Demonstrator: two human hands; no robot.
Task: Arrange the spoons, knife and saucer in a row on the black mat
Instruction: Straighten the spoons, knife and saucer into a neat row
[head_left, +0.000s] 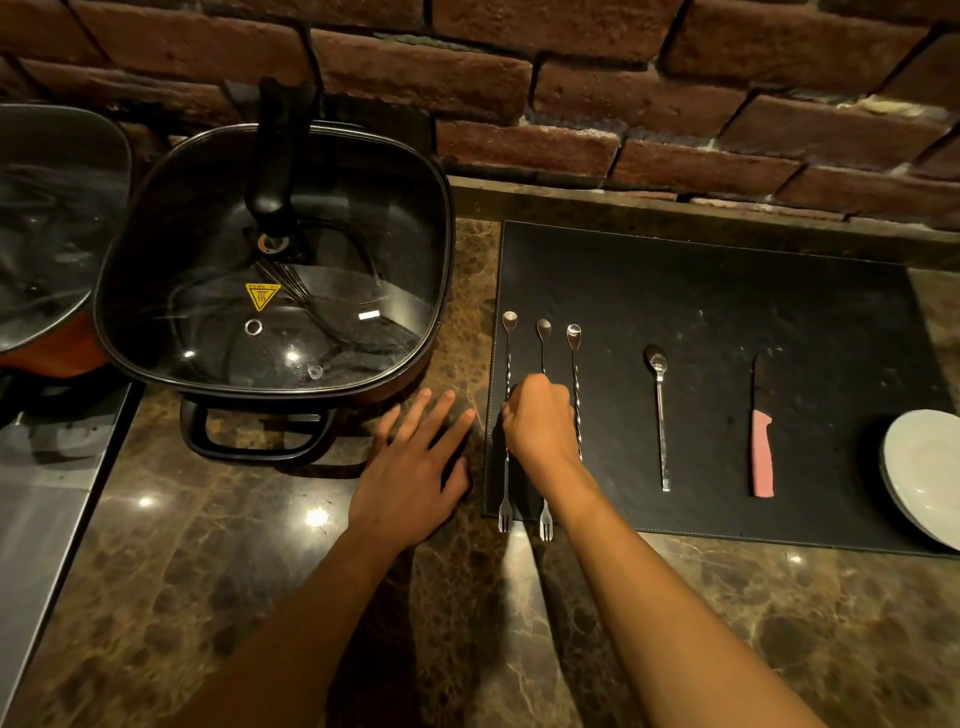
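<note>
Head view: right hand (540, 418) is pinching the middle twisted bar spoon (543, 332) at the black mat's (727, 291) left edge; left hand (415, 457) is lying spread on the counter (260, 545); teaspoon (658, 415), knife (761, 441) already lined up, saucer (924, 473) overhanging the right edge, probably last

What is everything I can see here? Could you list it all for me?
Black mat: one, black, on the counter at right.
Twisted spoons: three, silver, side by side at the mat's left end.
Plain spoon: one, silver, mid-mat.
Knife: one, pink handle, right of the plain spoon.
Saucers: stacked, white, at the mat's right edge; number unclear.
Electric pan: one, black, glass lid, left of the mat.
Counter: brown marble.
Brick wall: red-brown, behind.
Left hand: flat on the counter.
Right hand: gripping the middle twisted spoon.
</note>
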